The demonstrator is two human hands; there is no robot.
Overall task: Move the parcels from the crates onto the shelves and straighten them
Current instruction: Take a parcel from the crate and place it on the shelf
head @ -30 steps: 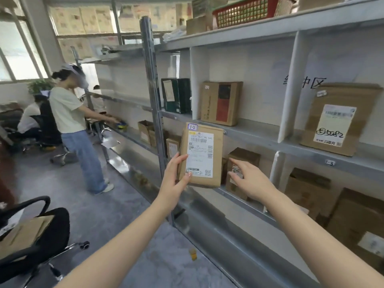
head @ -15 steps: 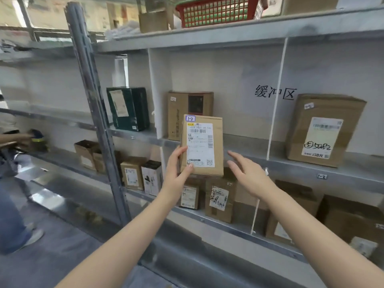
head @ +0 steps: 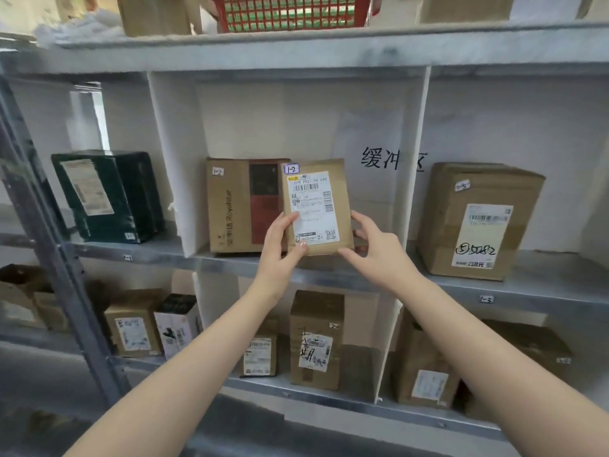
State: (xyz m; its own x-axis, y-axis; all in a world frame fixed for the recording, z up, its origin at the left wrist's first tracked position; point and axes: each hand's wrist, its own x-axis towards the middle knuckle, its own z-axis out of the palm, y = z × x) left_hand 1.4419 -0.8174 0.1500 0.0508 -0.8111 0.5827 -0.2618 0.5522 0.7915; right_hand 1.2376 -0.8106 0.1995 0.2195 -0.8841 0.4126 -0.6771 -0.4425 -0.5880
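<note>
A flat brown parcel [head: 336, 179] with a white shipping label and a small "1-2" tag stands upright at the front of the middle shelf [head: 230, 262], in the centre compartment. My left hand [head: 280, 245] grips its lower left edge, thumb across the label. My right hand [head: 379, 252] holds its lower right corner, with the fingers curled behind it. Just behind and to its left stands a brown carton with a red and black panel [head: 244, 206], also tagged "1-2".
A dark green box [head: 108, 196] fills the left compartment and a large brown box [head: 478, 219] the right one. White dividers [head: 171, 159] separate the compartments. Several small parcels [head: 316, 338] line the lower shelf. A red basket [head: 293, 11] sits on top.
My view has swung right and closer to the shelving. The parcel moved up and in to the middle shelf, and my right hand came onto its right corner.
</note>
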